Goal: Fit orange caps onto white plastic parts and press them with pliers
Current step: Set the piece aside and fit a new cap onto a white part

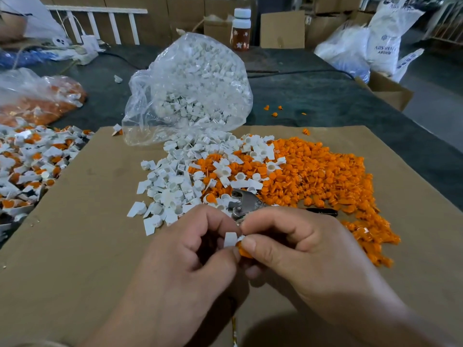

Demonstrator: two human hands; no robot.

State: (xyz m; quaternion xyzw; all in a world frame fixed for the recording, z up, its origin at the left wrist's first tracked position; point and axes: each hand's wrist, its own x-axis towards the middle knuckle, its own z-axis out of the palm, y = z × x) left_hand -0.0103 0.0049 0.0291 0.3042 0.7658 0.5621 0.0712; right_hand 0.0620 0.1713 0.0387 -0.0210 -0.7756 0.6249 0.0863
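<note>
Pinching a white plastic part [230, 239] between thumb and forefinger of the left hand [190, 249], at six o'clock on the cardboard sheet [87, 234]. Pressing an orange cap [244, 251] against that part's lower end with thumb and curled fingers of the right hand [295, 246], fingertips touching those of the left.

Fitting step in hand, by the look of it: cap against part, though how far seated impossible to tell behind the thumbs.

Just beyond the knuckles at twelve o'clock, lying flat among loose pieces, the pliers [244, 204], metal head nearest the hands, dark handles trailing toward three o'clock, touched by neither hand.

Next, most likely: pushing the cap home square, then freeing the right hand for the pliers and squeezing the joint, with a steady left-hand hold on so small a part.

Farther out at eleven o'clock, a spill of white parts [172, 186]; at one to two o'clock, a broad heap of orange caps [325, 176], the two mixed where meeting.

Past those at twelve o'clock, an open clear bag [193, 91] stuffed with more white parts, slumped on the dark tabletop [313, 96].

At nine o'clock, off the cardboard's edge, a mound of white pieces showing orange [32, 161], apparently finished work. At ten o'clock, a second bag [37, 101] holding orange pieces.
</note>
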